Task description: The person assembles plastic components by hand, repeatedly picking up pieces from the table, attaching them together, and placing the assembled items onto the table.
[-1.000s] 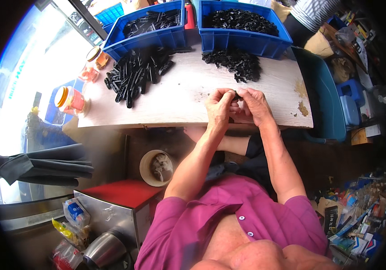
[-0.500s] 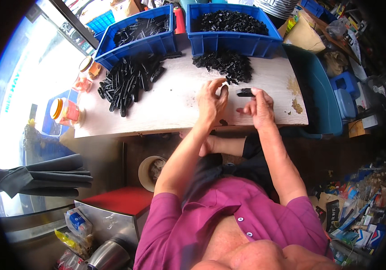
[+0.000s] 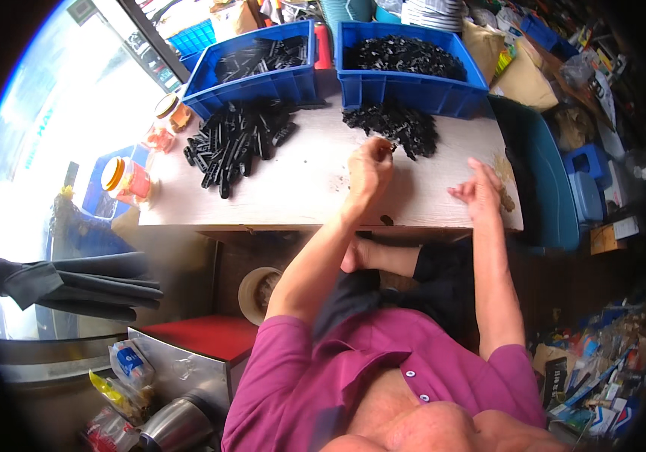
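l hand [image 3: 370,167] is hovering over or touching the bench [image 3: 293,192], right by the near edge of the pile of small blk parts [image 3: 406,129]. its fingers are curling close together w/ a dark bit [image 3: 392,148] showing at the tips; can't tell if they're clamping it or just passing in front of the pile. r hand [image 3: 481,188] is hanging over the bench's r end, well apart from the l hand, near a brown worn patch [image 3: 505,197]; its fingers are sitting apart, index pointing fwd.

pile of long blk parts [image 3: 236,143] is lying on the l side of the bench, in front of the l blue crate [image 3: 263,92], which is holding more of the same kind. r blue crate [image 3: 413,102] is standing behind the small parts, also holding small blk pcs. red cylinder [image 3: 323,47] is showing btwn the 2 crates. 3 jars are standing at the l edge, the nearest jar [image 3: 136,183] wearing an orange lid. teal tub [image 3: 556,181] is sitting just beyond the r end; pale bucket [image 3: 249,297] is standing below, on the l.
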`<state>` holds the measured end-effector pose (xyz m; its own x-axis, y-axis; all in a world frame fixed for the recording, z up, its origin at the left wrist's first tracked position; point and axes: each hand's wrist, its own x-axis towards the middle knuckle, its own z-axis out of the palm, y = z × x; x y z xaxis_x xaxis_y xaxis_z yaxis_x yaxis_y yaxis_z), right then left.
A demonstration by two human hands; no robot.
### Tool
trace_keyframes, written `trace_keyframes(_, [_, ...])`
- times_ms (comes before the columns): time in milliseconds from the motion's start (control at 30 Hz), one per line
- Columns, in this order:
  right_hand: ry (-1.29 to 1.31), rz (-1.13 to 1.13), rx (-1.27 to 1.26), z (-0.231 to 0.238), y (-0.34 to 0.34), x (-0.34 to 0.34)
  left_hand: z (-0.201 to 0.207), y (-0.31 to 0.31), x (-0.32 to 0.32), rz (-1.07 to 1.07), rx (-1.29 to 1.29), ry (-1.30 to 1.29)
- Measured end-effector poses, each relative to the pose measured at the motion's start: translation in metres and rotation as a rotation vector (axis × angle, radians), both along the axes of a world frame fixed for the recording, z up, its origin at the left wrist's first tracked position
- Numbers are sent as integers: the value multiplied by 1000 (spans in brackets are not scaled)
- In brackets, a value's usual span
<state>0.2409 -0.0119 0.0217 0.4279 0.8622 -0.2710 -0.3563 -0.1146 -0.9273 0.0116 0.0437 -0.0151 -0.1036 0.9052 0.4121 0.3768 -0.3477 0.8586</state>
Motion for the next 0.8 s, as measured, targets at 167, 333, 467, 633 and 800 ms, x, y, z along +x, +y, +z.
trace_keyframes(167, [-10, 371, 113, 3, 3, -59, 34, -34, -9, -370, -561, -808])
trace_keyframes(333, [-53, 501, 139, -7, 2, -60, 35, -46, -1, -531, -743, -947])
trace_keyframes(467, [-165, 478, 164, -12, 2, -64, 30, -56, 4, -518, -692, -921])
trace_keyframes(633, [-113, 464, 185, -13, 0, -63, 30, -57, 5, -456, -705, -1003])
trace_keyframes(800, [-188, 525, 217, -11, 1, -68, 28, -56, -2, -422, -711, -992])
